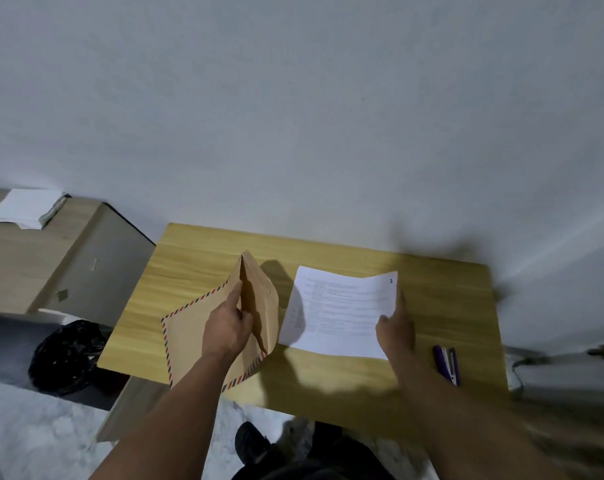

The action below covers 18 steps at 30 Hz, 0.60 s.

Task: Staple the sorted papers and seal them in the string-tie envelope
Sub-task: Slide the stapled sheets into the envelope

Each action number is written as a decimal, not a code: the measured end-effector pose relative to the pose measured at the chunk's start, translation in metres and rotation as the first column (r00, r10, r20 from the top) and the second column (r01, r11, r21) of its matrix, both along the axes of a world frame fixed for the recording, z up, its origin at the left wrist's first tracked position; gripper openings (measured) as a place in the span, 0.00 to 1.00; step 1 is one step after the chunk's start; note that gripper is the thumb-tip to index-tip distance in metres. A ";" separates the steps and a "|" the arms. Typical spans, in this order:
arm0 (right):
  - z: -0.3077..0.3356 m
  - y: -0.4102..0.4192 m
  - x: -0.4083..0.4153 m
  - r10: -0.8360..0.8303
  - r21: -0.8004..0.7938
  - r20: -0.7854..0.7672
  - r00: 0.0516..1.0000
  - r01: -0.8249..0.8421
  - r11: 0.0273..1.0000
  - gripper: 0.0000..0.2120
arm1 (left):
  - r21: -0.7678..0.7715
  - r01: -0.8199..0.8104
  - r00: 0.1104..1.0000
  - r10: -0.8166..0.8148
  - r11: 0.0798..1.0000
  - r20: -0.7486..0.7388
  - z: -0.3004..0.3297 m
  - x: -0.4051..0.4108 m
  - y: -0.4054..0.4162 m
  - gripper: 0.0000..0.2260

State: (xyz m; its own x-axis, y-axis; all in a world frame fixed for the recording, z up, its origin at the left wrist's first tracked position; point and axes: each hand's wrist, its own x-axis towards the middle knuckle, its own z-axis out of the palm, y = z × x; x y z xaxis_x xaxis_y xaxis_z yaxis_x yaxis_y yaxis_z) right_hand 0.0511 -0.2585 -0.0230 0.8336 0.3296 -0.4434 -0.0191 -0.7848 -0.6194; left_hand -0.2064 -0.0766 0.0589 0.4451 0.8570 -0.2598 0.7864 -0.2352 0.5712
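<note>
1. Kraft-brown string-tie envelope (224, 327), edged in red and blue stripes, stands propped on the wooden surface (196, 258) in the head view, its mouth gaping toward 3 o'clock. The left hand (226, 327) closes its grip on the near panel, fingers tucked inside the opening.
2. White papers (338, 313) lie just beside the envelope at its 3 o'clock, their right edge lifted. The right hand (396, 332) pinches that edge, thumb on top; whether a staple is in cannot be told.
3. Purple stapler (447, 365) rests on the surface at 4 o'clock of the sheets, untouched.
4. Handling, as judged: the sheets are light, limp and slick, likely to sag or fan; a hold at mid-edge should steer them in. The envelope is stiffer but creasable, best kept spread at its mouth.
</note>
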 end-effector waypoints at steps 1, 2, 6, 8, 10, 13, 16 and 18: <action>0.009 0.004 0.007 0.054 0.000 0.041 0.998 -0.054 0.999 0.37 | 0.000 -0.008 1.000 0.008 1.000 0.002 0.000 0.000 0.001 0.30; 0.018 0.010 0.015 0.101 -0.002 0.075 0.992 -0.101 0.995 0.37 | -0.004 -0.018 1.000 0.018 1.000 0.005 0.000 0.001 0.002 0.30; 0.076 0.047 0.041 0.295 0.012 0.152 0.943 -0.300 0.954 0.41 | -0.028 -0.031 0.999 0.032 0.999 0.035 0.001 0.005 0.006 0.30; 0.116 0.070 0.054 0.428 -0.018 0.218 0.877 -0.434 0.901 0.40 | -0.020 -0.023 0.999 0.024 1.000 0.046 0.001 0.008 0.009 0.29; 0.163 0.092 0.064 0.545 -0.058 0.269 0.794 -0.552 0.832 0.38 | -0.004 -0.025 0.999 0.026 1.000 0.048 0.001 0.012 0.013 0.29; 0.235 0.121 0.070 0.617 -0.095 0.376 0.691 -0.634 0.768 0.37 | 0.000 -0.027 0.998 0.027 1.000 0.057 0.000 0.018 0.018 0.29; 0.297 0.138 0.067 0.600 -0.105 0.524 0.604 -0.654 0.749 0.39 | -0.013 -0.040 0.998 0.041 0.999 0.057 -0.001 0.023 0.021 0.30; 0.328 0.144 0.063 0.568 -0.067 0.572 0.592 -0.656 0.752 0.39 | -0.009 -0.054 0.997 0.055 0.998 0.055 -0.001 0.025 0.025 0.30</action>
